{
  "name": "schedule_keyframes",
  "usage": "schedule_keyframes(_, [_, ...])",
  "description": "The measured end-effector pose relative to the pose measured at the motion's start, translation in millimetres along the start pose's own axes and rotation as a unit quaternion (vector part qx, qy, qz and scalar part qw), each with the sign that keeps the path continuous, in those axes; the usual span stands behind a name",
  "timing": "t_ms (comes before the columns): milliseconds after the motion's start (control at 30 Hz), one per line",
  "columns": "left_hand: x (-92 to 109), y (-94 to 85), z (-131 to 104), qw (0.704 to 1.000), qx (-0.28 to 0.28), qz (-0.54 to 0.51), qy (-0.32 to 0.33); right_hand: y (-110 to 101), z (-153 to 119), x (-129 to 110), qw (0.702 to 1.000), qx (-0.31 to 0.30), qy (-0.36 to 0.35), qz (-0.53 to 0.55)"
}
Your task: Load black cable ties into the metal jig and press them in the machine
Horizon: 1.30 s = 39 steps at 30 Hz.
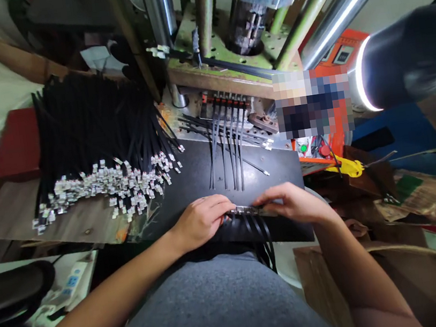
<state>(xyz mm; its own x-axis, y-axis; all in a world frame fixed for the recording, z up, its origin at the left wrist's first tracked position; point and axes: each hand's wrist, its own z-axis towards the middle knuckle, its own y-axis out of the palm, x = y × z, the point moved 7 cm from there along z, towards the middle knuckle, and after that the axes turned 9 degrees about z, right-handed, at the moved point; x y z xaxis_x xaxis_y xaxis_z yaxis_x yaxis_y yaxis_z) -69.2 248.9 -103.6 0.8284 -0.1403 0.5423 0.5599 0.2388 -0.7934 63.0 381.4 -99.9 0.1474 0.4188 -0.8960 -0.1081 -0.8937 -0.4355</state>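
My left hand [202, 221] is closed, with fingertips pinching the left end of a narrow metal bar [244, 210] at the near edge of the black work plate [197, 161]. At the bar's right end, the bent fingers of my right hand [292, 202] grip it from above. Several flat black cables [267, 232] hang from the bar toward my lap. Beyond my hands, another row of flat black cables [222, 152] runs out of a metal mould [229, 99] in the press. One loose cable with a white connector [267, 173] crosses the plate. My fingers partly hide the bar.
On the left lies a thick pile of black cables [94, 121] with white connectors. Ahead stands the press, with a green plate [184, 38] and steel columns. A lit lamp [398, 59], an orange control box [330, 139] and yellow-handled pliers [350, 166] are right, with cardboard boxes [411, 271] below.
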Motion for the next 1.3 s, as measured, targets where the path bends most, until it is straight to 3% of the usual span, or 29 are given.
schedule_keyframes(67, [3,0.0,0,1.000,0.027,0.008,0.014,-13,39,-8,1.000,-0.025,0.018,-0.007])
schedule_keyframes(167, [9,3.9,5,0.998,0.048,0.016,0.035,-17,131,-27,0.996,0.048,0.016,-0.080])
schedule_keyframes(300, [8,11.4,10,0.998,0.048,0.003,0.048,17,250,-35,0.973,0.046,0.090,-0.207])
schedule_keyframes(400, [5,10.8,7,0.996,0.076,0.001,0.045,37,278,-41,0.967,0.013,0.123,-0.223])
schedule_keyframes(467, [4,12.0,6,0.996,0.077,0.001,0.038,40,261,-47,0.971,0.001,0.103,-0.215])
schedule_keyframes(533, [5,14.2,6,0.997,0.067,-0.001,0.039,33,221,-50,0.975,0.010,0.063,-0.213])
schedule_keyframes(600, [5,16.0,8,0.997,0.059,0.004,0.041,12,165,-44,0.966,0.050,0.038,-0.252])
schedule_keyframes(667, [4,16.9,10,0.998,0.056,0.009,0.036,-26,99,-28,0.934,0.122,0.061,-0.329])
schedule_keyframes(733, [3,16.7,11,0.998,0.055,0.011,0.032,-75,27,-16,0.891,0.219,0.111,-0.382])
schedule_keyframes(800, [4,15.6,10,0.998,0.050,0.011,0.036,-119,-44,-24,0.813,0.378,0.140,-0.420])
schedule_keyframes(867, [3,14.5,8,0.998,0.038,0.026,0.033,-133,-105,-49,0.723,0.553,0.097,-0.403])
schedule_keyframes(900, [2,14.0,7,0.998,0.029,0.041,0.028,-125,-121,-58,0.713,0.602,0.059,-0.355])
schedule_keyframes(933, [1,13.5,5,0.998,0.018,0.058,0.021,-111,-124,-60,0.742,0.605,0.018,-0.290])
schedule_keyframes(967, [-1,12.9,4,0.997,0.008,0.076,0.014,-91,-114,-57,0.799,0.560,-0.018,-0.216])
schedule_keyframes(1000, [-3,12.3,3,0.996,-0.004,0.092,0.006,-66,-95,-49,0.867,0.476,-0.038,-0.143])
schedule_keyframes(1033, [-5,11.5,2,0.994,-0.015,0.106,-0.002,-38,-76,-40,0.914,0.390,-0.054,-0.099])
schedule_keyframes(1067, [-6,10.3,0,0.993,-0.025,0.116,-0.008,-15,-60,-30,0.940,0.329,-0.062,-0.071])
schedule_keyframes(1133, [-10,6.4,-3,0.991,-0.039,0.128,-0.019,11,-43,-11,0.956,0.281,-0.066,-0.053])
schedule_keyframes(1200, [-12,1.3,-7,0.989,-0.050,0.134,-0.021,16,-39,0,0.956,0.278,-0.066,-0.063])
schedule_keyframes(1300, [-16,-10.2,-15,0.986,-0.066,0.154,-0.015,16,-40,-7,0.961,0.229,-0.069,-0.139])
